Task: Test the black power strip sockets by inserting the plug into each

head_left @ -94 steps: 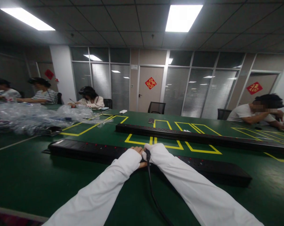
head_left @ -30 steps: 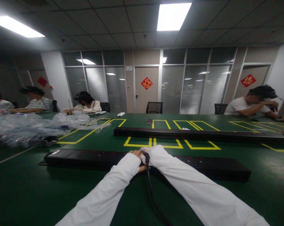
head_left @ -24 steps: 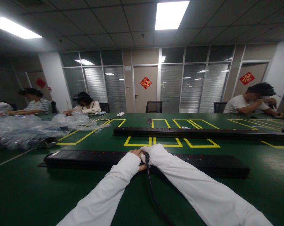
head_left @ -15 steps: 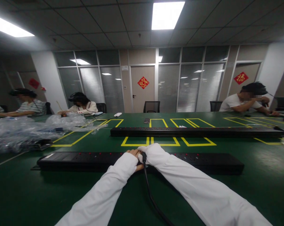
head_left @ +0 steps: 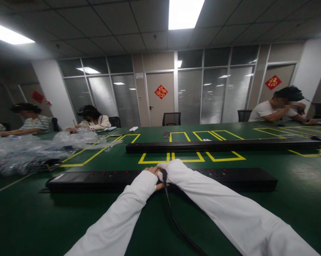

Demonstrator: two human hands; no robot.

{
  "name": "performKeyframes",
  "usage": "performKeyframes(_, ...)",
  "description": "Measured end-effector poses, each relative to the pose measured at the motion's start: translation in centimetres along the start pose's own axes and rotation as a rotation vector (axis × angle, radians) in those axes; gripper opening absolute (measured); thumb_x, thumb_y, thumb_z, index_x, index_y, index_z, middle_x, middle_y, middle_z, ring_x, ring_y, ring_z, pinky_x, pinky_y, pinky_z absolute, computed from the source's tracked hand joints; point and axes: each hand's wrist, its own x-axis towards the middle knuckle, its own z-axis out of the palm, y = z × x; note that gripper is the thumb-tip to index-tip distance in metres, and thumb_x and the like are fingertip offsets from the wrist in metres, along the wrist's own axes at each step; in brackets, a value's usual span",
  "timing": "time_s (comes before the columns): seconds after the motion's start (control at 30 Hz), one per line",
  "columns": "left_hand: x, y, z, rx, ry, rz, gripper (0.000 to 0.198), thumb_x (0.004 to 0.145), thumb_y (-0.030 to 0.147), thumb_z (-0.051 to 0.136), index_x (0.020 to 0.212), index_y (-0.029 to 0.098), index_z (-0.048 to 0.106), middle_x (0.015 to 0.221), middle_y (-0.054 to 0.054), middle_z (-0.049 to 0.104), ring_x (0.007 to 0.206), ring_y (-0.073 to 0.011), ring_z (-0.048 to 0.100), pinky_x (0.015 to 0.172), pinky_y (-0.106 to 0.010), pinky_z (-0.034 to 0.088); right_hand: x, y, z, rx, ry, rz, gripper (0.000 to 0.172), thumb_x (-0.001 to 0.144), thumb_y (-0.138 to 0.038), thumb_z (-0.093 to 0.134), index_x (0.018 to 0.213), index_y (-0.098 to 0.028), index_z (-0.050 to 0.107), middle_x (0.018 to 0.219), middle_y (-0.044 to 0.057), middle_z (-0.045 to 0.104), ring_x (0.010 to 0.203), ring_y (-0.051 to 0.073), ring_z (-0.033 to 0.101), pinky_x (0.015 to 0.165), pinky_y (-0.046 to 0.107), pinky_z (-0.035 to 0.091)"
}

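A long black power strip (head_left: 102, 181) with a row of small red lights or switches lies across the green table in front of me. At its middle my left hand (head_left: 153, 170) grips it, fingers over the top and thumb at the near side. My right hand (head_left: 161, 166), mostly covered by its white sleeve, is closed around the black plug (head_left: 164, 174) of a power cord, right against the strip. From the plug the black cord (head_left: 173, 217) runs down toward me between my forearms. The plug's front end is hidden by my hands.
Farther back lies a second long black power strip (head_left: 224, 145). Clear plastic wrapping (head_left: 30, 151) is heaped on the left. Yellow tape outlines (head_left: 188, 160) mark the green table (head_left: 296, 199). Several people sit along the far side, one person (head_left: 267, 110) at the right.
Both hands stay at the same spot on the strip. The view has shifted slightly. The seated person at the right has moved a forearm and head a little.
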Motion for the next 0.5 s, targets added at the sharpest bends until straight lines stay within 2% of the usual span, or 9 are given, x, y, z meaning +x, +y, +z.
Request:
performKeyframes(0.27, 0.3, 0.05, 0.46, 0.005, -0.008, -0.062, 0.055, 0.074, 0.051, 0.054, 0.116, 0.016, 0.049, 0.102, -0.011, 0.06, 0.094, -0.0294, 0.055, 0.081, -0.042, 0.042, 0.28, 0.2, 1.07, 0.0, 0.033, -0.019, 0.041, 0.079, -0.044, 0.046, 0.112, -0.025, 0.059, 0.082, 0.0, 0.067, 0.069, 0.015, 0.06, 0.067, 0.022, 0.043)
performKeyframes(0.5, 0.05, -0.09, 0.3, -0.001, 0.017, -0.022, 0.051, 0.077, 0.051, 0.052, 0.116, 0.018, 0.049, 0.105, -0.009, 0.06, 0.095, -0.0276, 0.055, 0.082, -0.041, 0.042, 0.22, 0.02, 0.35, -0.025, -0.009, -0.017, 0.04, 0.079, -0.047, 0.044, 0.111, -0.028, 0.06, 0.08, 0.0, 0.067, 0.069, 0.017, 0.061, 0.064, 0.024, 0.043)
